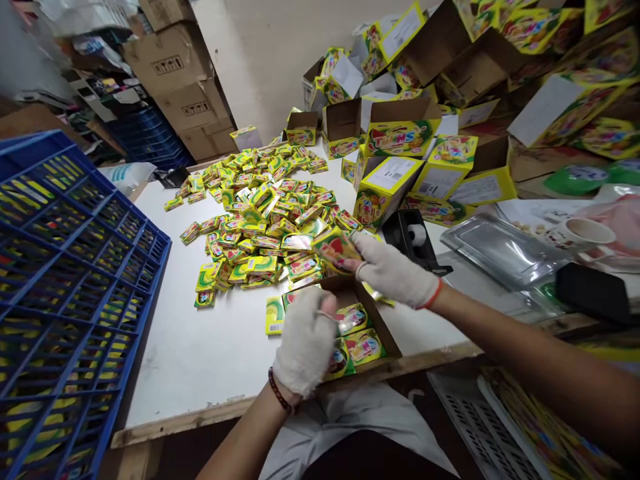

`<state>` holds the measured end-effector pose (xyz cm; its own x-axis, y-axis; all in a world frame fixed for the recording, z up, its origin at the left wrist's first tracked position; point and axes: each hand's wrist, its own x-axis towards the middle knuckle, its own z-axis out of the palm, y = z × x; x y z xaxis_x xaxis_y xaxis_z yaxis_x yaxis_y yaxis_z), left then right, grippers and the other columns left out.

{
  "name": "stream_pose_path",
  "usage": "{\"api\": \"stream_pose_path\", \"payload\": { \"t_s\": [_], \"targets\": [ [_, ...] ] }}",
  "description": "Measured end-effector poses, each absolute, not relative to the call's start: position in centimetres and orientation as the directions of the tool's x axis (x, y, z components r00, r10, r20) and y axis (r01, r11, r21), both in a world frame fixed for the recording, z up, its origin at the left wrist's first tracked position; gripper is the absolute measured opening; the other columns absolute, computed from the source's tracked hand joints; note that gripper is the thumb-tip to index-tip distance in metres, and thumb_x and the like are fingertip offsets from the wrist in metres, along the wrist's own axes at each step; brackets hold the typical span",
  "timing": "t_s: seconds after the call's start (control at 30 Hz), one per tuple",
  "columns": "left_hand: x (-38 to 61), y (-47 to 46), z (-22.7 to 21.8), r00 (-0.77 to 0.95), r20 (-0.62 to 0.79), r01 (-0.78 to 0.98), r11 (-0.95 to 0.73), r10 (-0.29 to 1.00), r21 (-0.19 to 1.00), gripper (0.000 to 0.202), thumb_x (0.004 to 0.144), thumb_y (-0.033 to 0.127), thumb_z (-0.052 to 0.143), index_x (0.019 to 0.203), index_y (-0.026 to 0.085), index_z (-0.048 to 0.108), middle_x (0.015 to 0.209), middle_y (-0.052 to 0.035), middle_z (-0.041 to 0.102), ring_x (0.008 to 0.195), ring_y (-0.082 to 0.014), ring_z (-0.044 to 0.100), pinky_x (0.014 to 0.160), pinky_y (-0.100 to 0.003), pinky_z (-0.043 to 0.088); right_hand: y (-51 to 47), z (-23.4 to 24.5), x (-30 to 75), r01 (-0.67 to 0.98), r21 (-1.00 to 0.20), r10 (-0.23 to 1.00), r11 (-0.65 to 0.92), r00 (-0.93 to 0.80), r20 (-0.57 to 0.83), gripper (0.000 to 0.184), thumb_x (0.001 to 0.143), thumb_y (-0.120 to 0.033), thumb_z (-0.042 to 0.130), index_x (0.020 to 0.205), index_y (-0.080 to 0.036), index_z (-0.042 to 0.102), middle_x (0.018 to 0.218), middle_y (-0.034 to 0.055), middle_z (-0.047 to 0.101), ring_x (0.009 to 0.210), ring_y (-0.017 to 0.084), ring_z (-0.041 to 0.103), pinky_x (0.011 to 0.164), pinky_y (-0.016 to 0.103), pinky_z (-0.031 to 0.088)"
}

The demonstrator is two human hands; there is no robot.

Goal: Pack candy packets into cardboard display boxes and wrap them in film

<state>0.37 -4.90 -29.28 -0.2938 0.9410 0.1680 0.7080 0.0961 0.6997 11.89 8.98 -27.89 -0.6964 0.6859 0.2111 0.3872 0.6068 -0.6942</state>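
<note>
In a white fingerless glove, my right hand [395, 270] grips a small yellow-green printed box [336, 251] above the far edge of an open carton [377, 313]. My left hand [307, 340], gloved the same way, is over the carton's left side with its fingers curled; what they hold, if anything, is hidden. Inside the carton several small printed boxes [364, 345] lie flat in its near part, while brown cardboard shows farther in. Just left of the carton sits another small box [275, 316]. A large loose pile of such boxes [260, 227] spreads behind it on the white table.
A blue plastic crate [85, 293] full of small boxes stands on the left. Behind and right are stacked printed cartons [403, 137], a black tape dispenser [411, 237], a clear plastic tray [500, 247], a mug [580, 233] and a dark flat object [593, 290].
</note>
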Motion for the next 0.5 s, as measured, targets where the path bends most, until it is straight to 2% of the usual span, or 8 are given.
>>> {"api": "stream_pose_path", "payload": {
  "t_s": [0.03,0.1,0.17,0.23,0.4,0.5],
  "targets": [
    [1.4,-4.4,-29.4,-0.184,0.113,0.827,0.092,0.976,0.554,0.026,0.096,0.027,0.038,0.091,0.018,0.062,0.094,-0.0084,0.067,0.089,-0.0211,0.061,0.081,-0.035,0.049,10.0,-27.9,12.5,0.406,-0.714,0.719,0.571,-0.667,0.196,0.017,0.089,-0.028,0.048,0.102,-0.018,0.054,0.099,0.0083,0.066,0.091,0.022,0.06,0.082,0.03,0.048],
    [3.4,-2.6,-29.7,-0.004,-0.104,0.97,0.029,0.995,0.24,0.02,0.091,0.021,0.048,0.094,0.014,0.066,0.101,-0.0129,0.068,0.095,-0.0246,0.063,0.084,-0.037,0.05,11.5,-28.3,13.2,0.45,-0.73,0.775,0.515,-0.609,0.171,0.019,0.09,-0.031,0.049,0.103,-0.017,0.053,0.104,0.0103,0.066,0.094,0.024,0.06,0.085,0.031,0.047],
    [4.8,-0.1,-30.4,0.021,-0.309,1.0,-0.015,0.951,0.022,0.023,0.088,0.018,0.052,0.102,0.009,0.069,0.106,-0.0195,0.069,0.1,-0.0296,0.065,0.087,-0.041,0.05,12.1,-28.9,13.3,0.463,-0.749,0.811,0.474,-0.561,0.166,0.02,0.09,-0.032,0.05,0.102,-0.017,0.053,0.105,0.0115,0.065,0.094,0.024,0.06,0.085,0.032,0.047],
    [5.3,2.2,-31.5,0.0,-0.405,0.998,-0.023,0.914,-0.051,0.026,0.086,0.016,0.055,0.104,0.006,0.07,0.106,-0.0228,0.07,0.102,-0.0326,0.067,0.086,-0.043,0.052,12.2,-29.5,13.4,0.411,-0.785,0.806,0.464,-0.563,0.182,0.02,0.089,-0.032,0.05,0.103,-0.018,0.053,0.105,0.0101,0.066,0.094,0.023,0.06,0.084,0.031,0.047],
    [4.4,3.6,-34.6,0.07,-0.495,0.993,-0.108,0.866,-0.048,0.029,0.078,0.017,0.064,0.105,0.009,0.072,0.104,-0.0207,0.073,0.096,-0.0314,0.07,0.078,-0.037,0.056,12.8,-30.1,14.3,0.287,-0.811,0.684,0.51,-0.706,0.181,0.02,0.08,-0.028,0.057,0.096,-0.018,0.063,0.096,0.0028,0.068,0.089,0.02,0.059,0.081,0.029,0.047],
    [4.9,2.5,-35.0,0.091,-0.485,0.987,-0.143,0.87,-0.07,0.028,0.08,0.015,0.061,0.104,0.006,0.071,0.1,-0.0217,0.073,0.096,-0.0319,0.069,0.088,-0.043,0.054,13.6,-30.1,14.3,0.33,-0.759,0.588,0.562,-0.805,0.085,0.017,0.075,-0.028,0.062,0.086,-0.017,0.066,0.084,0.0003,0.065,0.084,0.019,0.058,0.076,0.027,0.045]
  ]
}}
